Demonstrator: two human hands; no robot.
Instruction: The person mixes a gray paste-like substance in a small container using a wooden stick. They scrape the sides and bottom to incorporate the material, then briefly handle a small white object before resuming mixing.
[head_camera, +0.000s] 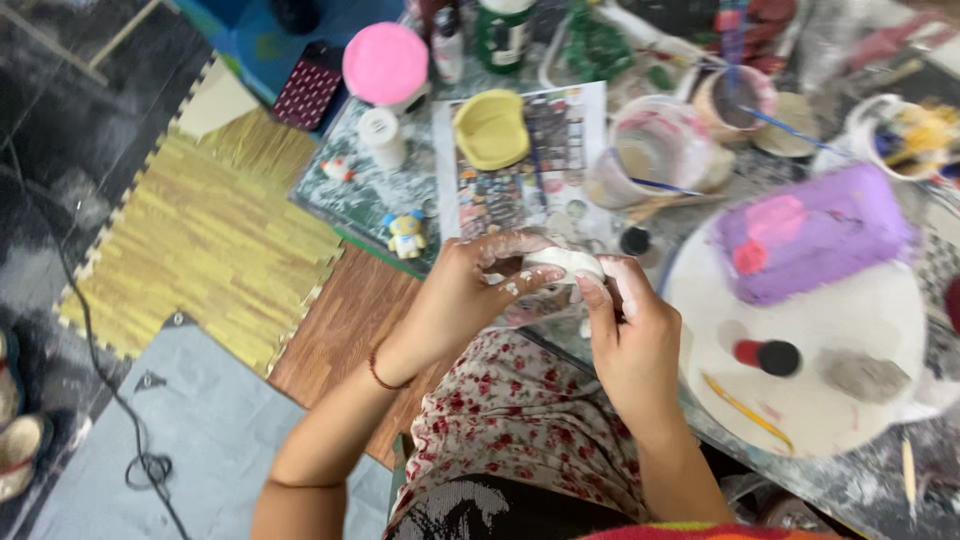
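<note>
Above lap: left hand (455, 300), right hand (625, 335) grips clamped on white clay lump (562, 262), smooth, oblong.

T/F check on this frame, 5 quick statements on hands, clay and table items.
1. Both hands hold the white clay piece. True: left hand and right hand pinch it together.
2. The purple block sits on the white round board. True.
3. The pink lid lies on the round board. False: it tops a container at the far side of the table, beyond the yellow dish.
4. The left wrist is bare. False: it wears a thin bracelet.
5. A small figurine stands left of the hands. True.
</note>
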